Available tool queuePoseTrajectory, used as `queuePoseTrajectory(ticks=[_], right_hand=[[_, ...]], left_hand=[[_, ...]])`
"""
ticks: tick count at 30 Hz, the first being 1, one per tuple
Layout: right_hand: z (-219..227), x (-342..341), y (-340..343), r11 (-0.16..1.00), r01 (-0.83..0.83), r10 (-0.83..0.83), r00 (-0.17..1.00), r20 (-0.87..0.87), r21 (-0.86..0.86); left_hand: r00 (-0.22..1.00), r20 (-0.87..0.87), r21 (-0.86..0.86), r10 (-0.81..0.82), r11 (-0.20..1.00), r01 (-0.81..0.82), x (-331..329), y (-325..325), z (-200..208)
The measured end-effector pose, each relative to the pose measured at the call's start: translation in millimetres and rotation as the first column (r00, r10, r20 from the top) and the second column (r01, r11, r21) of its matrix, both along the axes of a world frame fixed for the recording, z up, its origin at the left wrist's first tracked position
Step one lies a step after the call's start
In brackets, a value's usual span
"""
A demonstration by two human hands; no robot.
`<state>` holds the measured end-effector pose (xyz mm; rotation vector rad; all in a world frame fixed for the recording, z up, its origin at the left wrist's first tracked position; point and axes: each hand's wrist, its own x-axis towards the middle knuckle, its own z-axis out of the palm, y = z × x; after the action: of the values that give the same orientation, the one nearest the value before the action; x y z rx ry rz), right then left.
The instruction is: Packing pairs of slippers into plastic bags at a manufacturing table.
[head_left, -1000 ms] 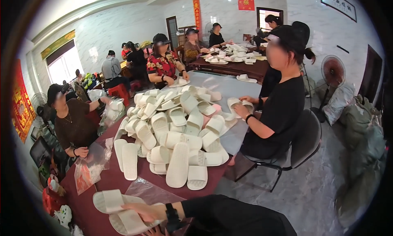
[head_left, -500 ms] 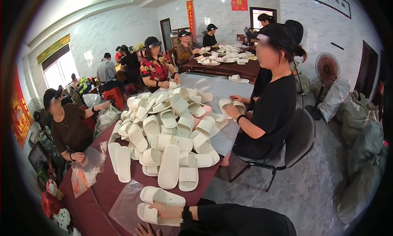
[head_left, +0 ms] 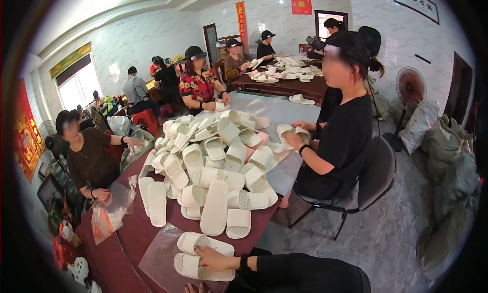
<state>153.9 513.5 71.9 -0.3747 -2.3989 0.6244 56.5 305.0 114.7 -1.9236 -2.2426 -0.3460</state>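
Two white slippers [head_left: 206,242] lie side by side at the table's near edge, straps to the left, on a clear plastic bag [head_left: 161,250]. My right hand [head_left: 217,258] reaches in from the right and grips the nearer slipper [head_left: 189,265] just behind its strap, with fingertips by the inner edge where the pair meet. Of my left hand [head_left: 197,288], only spread fingers show at the bottom edge, just below that slipper; they look empty. Beyond my hands rises a big heap of white slippers [head_left: 216,178], its front ones lying close to my pair.
The table has a dark red cover [head_left: 119,265]. At left a person in brown [head_left: 89,161] holds a plastic bag [head_left: 114,209]. A person in black [head_left: 333,145] sits right, hands on slippers; one in a red floral top [head_left: 201,89] works beyond the heap. Sacks [head_left: 447,176] line the right.
My right hand has shifted on the pair, its fingers drawn back from the strap toward the inner edges. Less of my left hand shows. The whole view has moved slightly.
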Motion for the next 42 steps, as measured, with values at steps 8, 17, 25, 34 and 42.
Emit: queuePoseTrajectory(ticks=[8, 17, 25, 34, 42], right_hand=[[-9.3, -31.5, 17.1, 0.996, -0.079, 0.087, 0.958, 0.272, -0.042], [56.3, 59.7, 16.3, 0.616, -0.367, 0.124, 0.919, -0.374, -0.697], [79.0, 152.5, 13.1, 0.595, -0.264, 0.478, 0.876, 0.07, -0.759], [74.3, 118.3, -19.2, 0.435, -0.56, 0.795, 0.607, 0.008, -0.706], [61.9, 91.3, -39.2, 0.872, -0.367, 0.471, 0.809, 0.353, -0.323]], left_hand=[[0.966, 0.209, -0.135, 0.153, 0.983, -0.127, -0.3, 4.0, -29.7], [0.97, 0.126, -0.079, 0.21, 0.976, -0.201, -11.5, 19.0, -18.0], [0.975, 0.099, -0.05, 0.197, 0.98, -0.193, -39.0, 28.1, -19.7], [0.967, 0.234, 0.025, 0.101, 0.994, -0.11, -51.4, 30.8, -23.5], [0.959, 0.271, 0.145, 0.079, 0.982, -0.122, -33.7, 29.9, 9.1]])
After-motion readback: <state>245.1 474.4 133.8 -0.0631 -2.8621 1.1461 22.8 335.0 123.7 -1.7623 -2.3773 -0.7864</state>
